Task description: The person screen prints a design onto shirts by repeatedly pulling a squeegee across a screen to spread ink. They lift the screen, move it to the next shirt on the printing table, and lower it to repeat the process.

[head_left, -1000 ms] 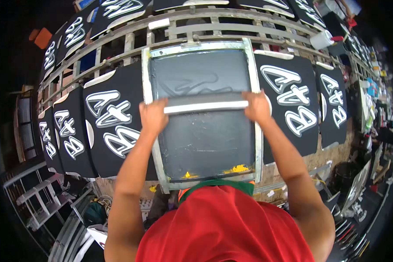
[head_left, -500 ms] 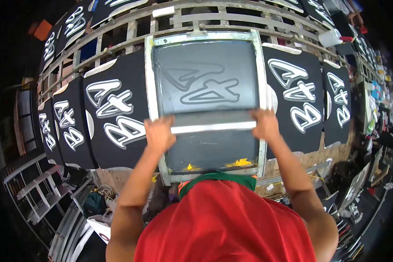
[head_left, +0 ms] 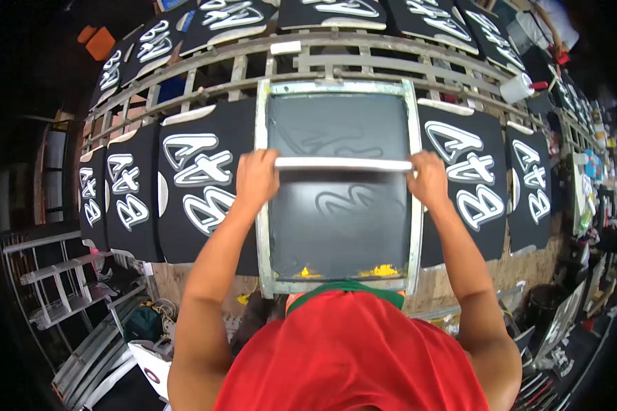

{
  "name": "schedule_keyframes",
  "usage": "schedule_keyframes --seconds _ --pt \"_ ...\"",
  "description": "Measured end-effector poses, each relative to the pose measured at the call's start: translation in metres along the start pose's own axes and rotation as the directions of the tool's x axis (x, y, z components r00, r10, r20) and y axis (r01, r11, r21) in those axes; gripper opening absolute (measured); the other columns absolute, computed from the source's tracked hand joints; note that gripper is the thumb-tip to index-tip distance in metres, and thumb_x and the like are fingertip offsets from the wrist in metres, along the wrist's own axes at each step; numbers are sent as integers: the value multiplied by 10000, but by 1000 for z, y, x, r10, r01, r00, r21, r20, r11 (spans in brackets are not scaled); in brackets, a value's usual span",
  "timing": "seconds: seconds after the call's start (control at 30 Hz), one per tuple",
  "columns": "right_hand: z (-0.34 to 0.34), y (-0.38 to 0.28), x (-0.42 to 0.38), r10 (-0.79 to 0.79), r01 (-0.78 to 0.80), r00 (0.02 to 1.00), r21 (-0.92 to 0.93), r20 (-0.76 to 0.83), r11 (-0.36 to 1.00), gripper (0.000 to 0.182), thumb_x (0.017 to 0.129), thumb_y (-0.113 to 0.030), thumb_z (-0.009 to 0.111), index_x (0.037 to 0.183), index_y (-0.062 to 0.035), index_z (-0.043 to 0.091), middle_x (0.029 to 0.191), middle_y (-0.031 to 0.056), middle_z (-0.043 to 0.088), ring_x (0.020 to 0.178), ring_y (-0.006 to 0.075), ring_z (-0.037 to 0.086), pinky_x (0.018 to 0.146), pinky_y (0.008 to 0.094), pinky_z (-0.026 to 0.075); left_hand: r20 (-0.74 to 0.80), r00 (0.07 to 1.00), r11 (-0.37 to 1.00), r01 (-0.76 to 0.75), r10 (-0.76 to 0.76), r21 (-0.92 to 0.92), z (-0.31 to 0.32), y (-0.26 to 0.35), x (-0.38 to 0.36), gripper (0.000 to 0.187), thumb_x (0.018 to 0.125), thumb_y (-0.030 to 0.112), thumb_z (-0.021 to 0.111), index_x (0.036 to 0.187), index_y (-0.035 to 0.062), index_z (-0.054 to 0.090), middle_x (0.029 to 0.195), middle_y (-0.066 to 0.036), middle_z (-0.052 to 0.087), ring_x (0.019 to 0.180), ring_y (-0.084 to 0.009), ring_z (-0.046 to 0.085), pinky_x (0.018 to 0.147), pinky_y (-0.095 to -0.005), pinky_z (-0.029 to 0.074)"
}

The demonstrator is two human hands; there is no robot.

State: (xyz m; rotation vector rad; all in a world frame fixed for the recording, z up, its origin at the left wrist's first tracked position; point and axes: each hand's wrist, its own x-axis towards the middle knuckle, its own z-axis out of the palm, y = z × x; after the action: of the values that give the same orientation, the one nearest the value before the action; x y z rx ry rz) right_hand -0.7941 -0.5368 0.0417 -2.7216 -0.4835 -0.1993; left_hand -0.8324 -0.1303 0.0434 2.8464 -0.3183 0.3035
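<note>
Behind the frame [head_left: 349, 88], long rails [head_left: 363, 61] run from side to side. Flat inside the frame is a dark screen [head_left: 336, 240], with faint curvy lines [head_left: 346, 190] on it. Just beside the frame, on its left and on its right, lie black cloths [head_left: 202, 178] with big white letters [head_left: 476, 205]. The bar [head_left: 343, 164] goes right across the screen, inside the frame and nearer its far end than its near end. Its bottom edge is too blurry to tell if it touches the screen. To do this well, it looks best to keep the bar level, and to press just as hard at both ends. A slow, smooth slide should work better than a jerky one. The frame should be kept still, too, since a bump could smudge things. The left hand [head_left: 258, 181] and the right hand [head_left: 428, 181] are both curled around the bar, one at each end, over the frame's two sides. They could knock those sides, so a little care helps. Small yellow marks [head_left: 384, 270] sit inside the frame's near end.
</note>
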Motion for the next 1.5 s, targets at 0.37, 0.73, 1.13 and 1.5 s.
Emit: schedule_keyframes --seconds 0.37,0.73,1.13,1.5 --pt "71 55 168 12 8 998 -271 69 963 297 745 -87 738 1033 -76 665 1092 117 661 1063 343 628 875 470 548 201 974 981 70 -107 182 71 -66 155 414 750 50 707 1149 147 651 1107 -120 661 1112 -332 647 976 -455 476" --pt "58 65 197 82 -27 951 -183 297 983 294 769 -151 718 1040 -36 714 1059 213 719 1034 393 687 902 476 560 238 966 992 82 -104 99 62 -74 183 393 783 21 634 1167 90 688 1150 -159 718 1103 -342 681 931 -473 537" --pt "60 70 194 88 -46 948 -143 306 989 375 769 -182 678 1120 -61 734 1060 246 717 1018 408 686 912 473 550 242 967 996 76 -84 42 56 -73 178 381 820 20 580 1186 77 669 1212 -156 696 1142 -358 652 960 -503 515" --pt "50 64 210 118 -49 914 -184 387 982 377 755 -182 665 1106 -70 745 1050 237 728 1021 397 695 934 453 553 407 904 990 99 -130 96 50 -75 195 454 805 86 636 1256 107 671 1197 -187 706 1148 -357 659 968 -498 518"
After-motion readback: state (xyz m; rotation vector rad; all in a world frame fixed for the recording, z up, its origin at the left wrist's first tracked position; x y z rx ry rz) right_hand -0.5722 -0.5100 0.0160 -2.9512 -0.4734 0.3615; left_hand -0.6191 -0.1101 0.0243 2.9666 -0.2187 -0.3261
